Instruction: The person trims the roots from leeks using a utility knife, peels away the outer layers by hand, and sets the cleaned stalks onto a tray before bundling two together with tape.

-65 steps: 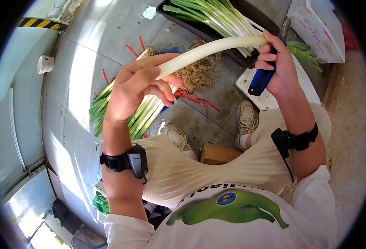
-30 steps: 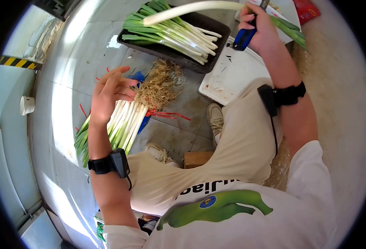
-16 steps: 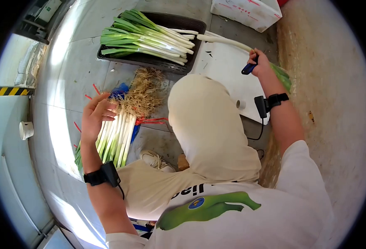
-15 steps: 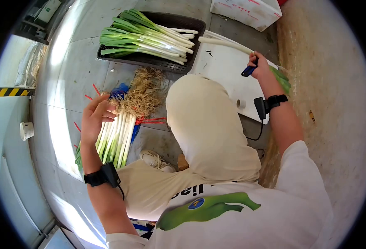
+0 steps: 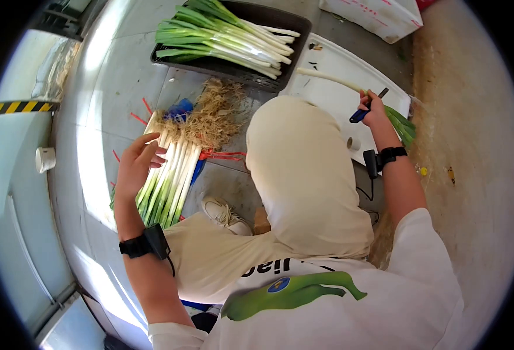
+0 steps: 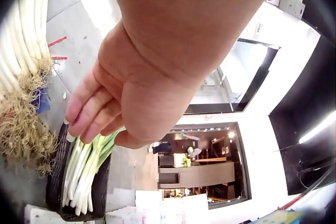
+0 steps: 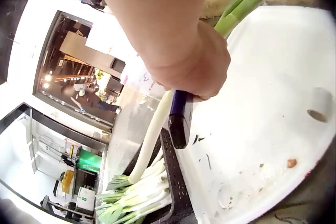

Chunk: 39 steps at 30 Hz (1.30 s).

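Note:
My right hand (image 5: 375, 111) grips a long green onion (image 5: 330, 79) together with a blue-and-black-handled knife (image 5: 359, 115). The stalk's white end points toward the crate, and its green leaves (image 5: 401, 125) trail behind the hand over the white tray. In the right wrist view the handle (image 7: 180, 119) sticks out below my fist beside the white stalk. My left hand (image 5: 134, 166) holds nothing; its fingers are loosely bent. Beneath and beside it lies a bundle of green onions (image 5: 172, 175) with shaggy brown roots (image 5: 213, 116).
A white tray (image 5: 321, 111) with scraps and a small roll (image 5: 353, 143) lies right of my raised knee. Behind, a dark crate (image 5: 263, 81) holds trimmed green onions (image 5: 233, 38). A white box (image 5: 379, 17) stands at the back right. Red straps (image 5: 228, 155) lie by the bundle.
My left hand has let go of the stalk's white end. My right hand has carried the green onion and knife rightward, then lowered them over the white tray. The head view has shifted.

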Motion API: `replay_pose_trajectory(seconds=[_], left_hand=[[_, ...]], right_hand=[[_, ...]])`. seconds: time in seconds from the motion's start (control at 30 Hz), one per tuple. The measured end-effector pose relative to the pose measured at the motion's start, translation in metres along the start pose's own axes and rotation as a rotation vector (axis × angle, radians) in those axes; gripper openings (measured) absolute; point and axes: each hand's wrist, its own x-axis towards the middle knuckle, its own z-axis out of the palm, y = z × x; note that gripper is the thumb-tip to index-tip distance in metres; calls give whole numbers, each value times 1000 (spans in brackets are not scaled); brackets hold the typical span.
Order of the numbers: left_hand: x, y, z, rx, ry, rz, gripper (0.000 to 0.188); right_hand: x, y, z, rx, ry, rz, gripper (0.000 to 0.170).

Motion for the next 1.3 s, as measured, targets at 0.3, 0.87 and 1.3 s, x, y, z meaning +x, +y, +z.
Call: replay_pose_trajectory(seconds=[0.3,0.87,1.3], left_hand=[[-48,18,-33,104,109,104,34],[-1,-84,-94,750,-212,-266,30],[72,-233,2,673,-339,-219,35]], right_hand=[[22,9,13,-44,8,21,26],[78,36,-63,-23,261,108,20],[89,68,-72,-180,321,151,17]])
